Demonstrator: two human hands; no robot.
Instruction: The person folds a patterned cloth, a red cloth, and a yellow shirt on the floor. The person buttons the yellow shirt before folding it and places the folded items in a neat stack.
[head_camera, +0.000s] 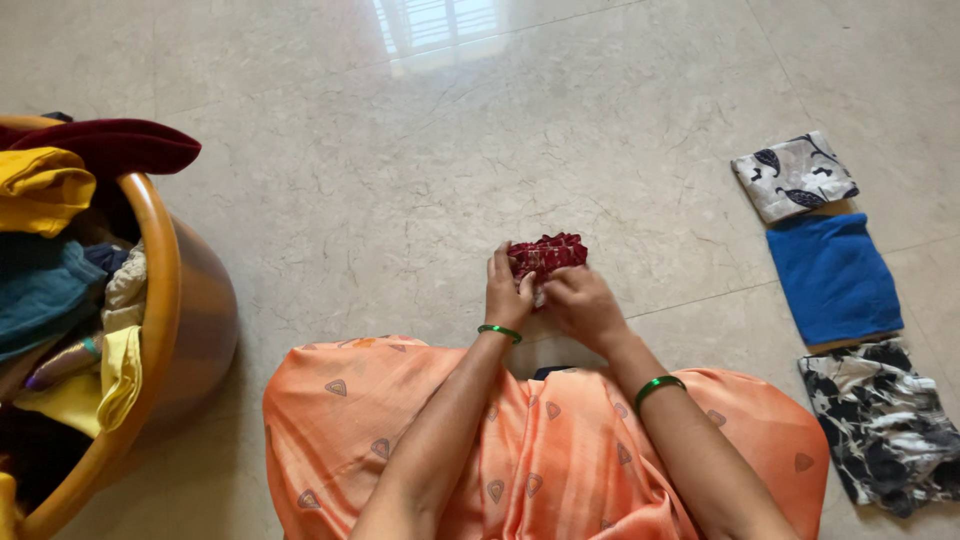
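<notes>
Orange patterned cloth over lap, nearest; hands meeting beyond it.
Left hand and right hand closed on small dark-red patterned fabric bundle, above pale marble floor; round brown laundry tub left, three folded cloths right.

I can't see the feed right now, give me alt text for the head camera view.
A seated person's left hand and right hand together hold a small bunched dark red patterned cloth over a pale marble floor. A brown tub heaped with clothes stands on their left; three folded cloths, grey floral, blue, black-and-white, lie in a row on their right.
</notes>
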